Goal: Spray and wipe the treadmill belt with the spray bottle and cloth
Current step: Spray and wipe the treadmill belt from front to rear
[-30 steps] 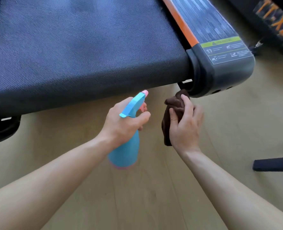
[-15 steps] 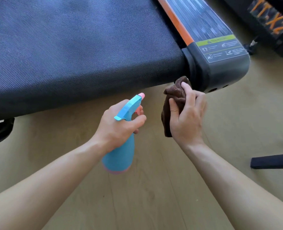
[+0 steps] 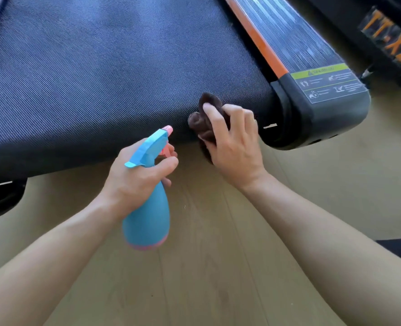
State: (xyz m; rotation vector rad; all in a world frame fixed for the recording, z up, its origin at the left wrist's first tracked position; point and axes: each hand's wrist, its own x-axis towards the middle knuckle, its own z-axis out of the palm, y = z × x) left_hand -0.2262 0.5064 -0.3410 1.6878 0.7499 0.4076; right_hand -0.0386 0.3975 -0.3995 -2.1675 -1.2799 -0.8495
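Stretching from nine o'clock round to twelve, the dark woven treadmill belt (image 3: pixel 112 78) fills the upper part of the scene, its near edge running just above centre. At that edge, slightly toward three o'clock from centre, sits a bunched brown cloth (image 3: pixel 199 123). The right hand (image 3: pixel 237 149) grips it, fingers curled over the top, and holds it at the belt's rim; whether it presses down I cannot tell. Just beside it, toward seven o'clock, the left hand (image 3: pixel 133 182) is wrapped round the neck of a blue spray bottle (image 3: pixel 147 215). One finger lies by the pink trigger, and the pink nozzle points toward one o'clock at the belt edge. The bottle is held off the floor, not touching the cloth.

Beyond the cloth at two o'clock are the side rail (image 3: pixel 286 36) with its orange stripe, a warning label (image 3: pixel 328 83) and a black end cap (image 3: pixel 331 123). A second end cap (image 3: pixel 2 196) shows at nine o'clock. A black object with orange lettering (image 3: pixel 387 36) stands at one o'clock. Pale wooden floor (image 3: pixel 218 278) lies below everything.

One belt, one bottle, one cloth, two hands, two end caps.
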